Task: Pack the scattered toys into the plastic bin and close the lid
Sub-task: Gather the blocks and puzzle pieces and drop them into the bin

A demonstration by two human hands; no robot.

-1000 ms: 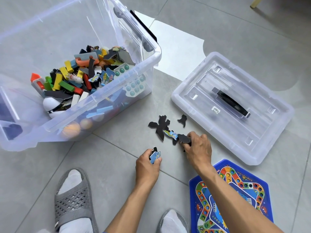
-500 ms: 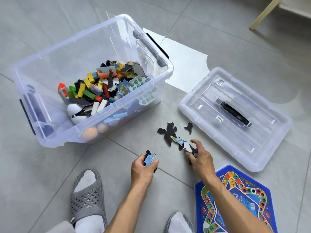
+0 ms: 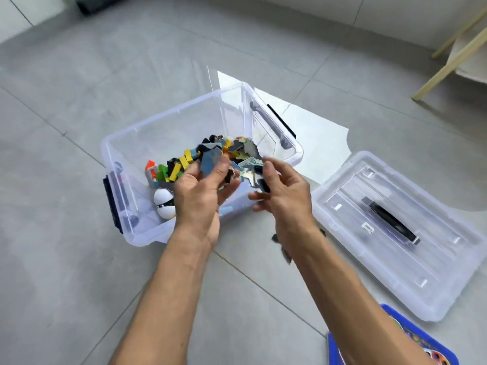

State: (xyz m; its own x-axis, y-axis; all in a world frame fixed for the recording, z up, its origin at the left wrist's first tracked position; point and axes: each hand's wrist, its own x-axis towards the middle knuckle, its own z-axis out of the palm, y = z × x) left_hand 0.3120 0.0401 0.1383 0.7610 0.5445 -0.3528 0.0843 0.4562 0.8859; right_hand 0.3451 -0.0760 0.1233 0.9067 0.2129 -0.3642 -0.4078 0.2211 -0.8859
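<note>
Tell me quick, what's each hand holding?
Left hand: holding flat puzzle pieces above the plastic bin.
Right hand: pinching more puzzle pieces, though they are blurred.

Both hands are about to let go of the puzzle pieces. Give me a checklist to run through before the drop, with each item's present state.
1. Left hand holds a blue puzzle piece: ok.
2. Right hand holds its pieces: ok.
3. Both hands are over the open bin, not the floor: ok for the left; the right is at the near rim, cannot tell.
4. Room left in the bin above the toy pile: ok.
5. Floor pieces all collected: not ok, dark pieces lie under the right forearm.
6. Lid is within reach, beside the bin: ok.
</note>
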